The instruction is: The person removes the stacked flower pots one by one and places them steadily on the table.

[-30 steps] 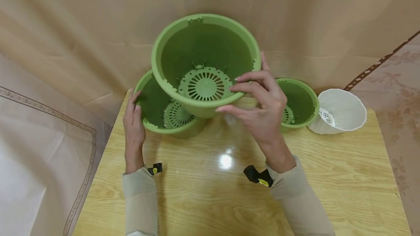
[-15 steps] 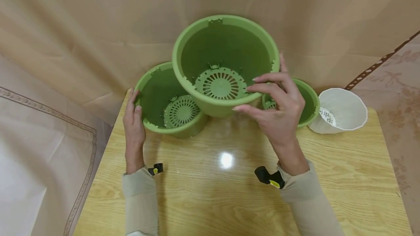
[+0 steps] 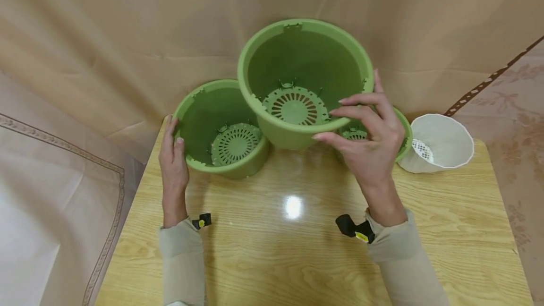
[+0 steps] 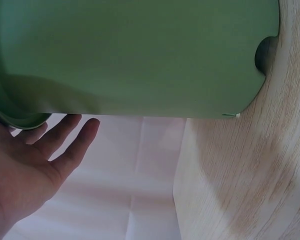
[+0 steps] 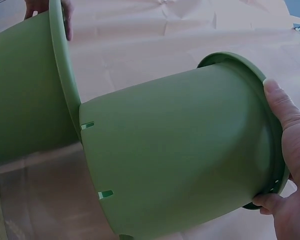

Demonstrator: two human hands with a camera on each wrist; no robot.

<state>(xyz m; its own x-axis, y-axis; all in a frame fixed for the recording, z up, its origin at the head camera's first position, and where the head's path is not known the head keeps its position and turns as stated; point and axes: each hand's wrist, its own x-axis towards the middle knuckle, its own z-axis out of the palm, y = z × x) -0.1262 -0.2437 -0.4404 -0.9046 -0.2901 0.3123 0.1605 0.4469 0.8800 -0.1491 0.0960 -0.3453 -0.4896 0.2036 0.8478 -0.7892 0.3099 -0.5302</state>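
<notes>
My right hand (image 3: 376, 143) pinches the near right rim of a green plastic flowerpot (image 3: 280, 133), fingers inside and thumb outside. This pot is raised above the table, its mouth tilted toward me, with slots in its round base. A similar green flowerpot (image 3: 250, 162) stands on the table at the left, partly overlapped by the raised one. Along its left rim my left hand (image 3: 173, 166) rests with fingers extended; in the left wrist view its fingertips meet the pot's outer wall. The right wrist view shows the raised pot's base edge against the left pot's rim.
Behind my right hand stands another green pot (image 3: 404, 138), partly hidden. A white faceted pot (image 3: 446, 148) with a perforated base is next to it at the right. They stand on a wooden table (image 3: 272, 254), with a tan curtain (image 3: 170, 27) along its back.
My right hand has moved the raised flowerpot to the right, uncovering more of the left pot and covering part of the rear green one. My left hand has stayed at the left pot's rim.
</notes>
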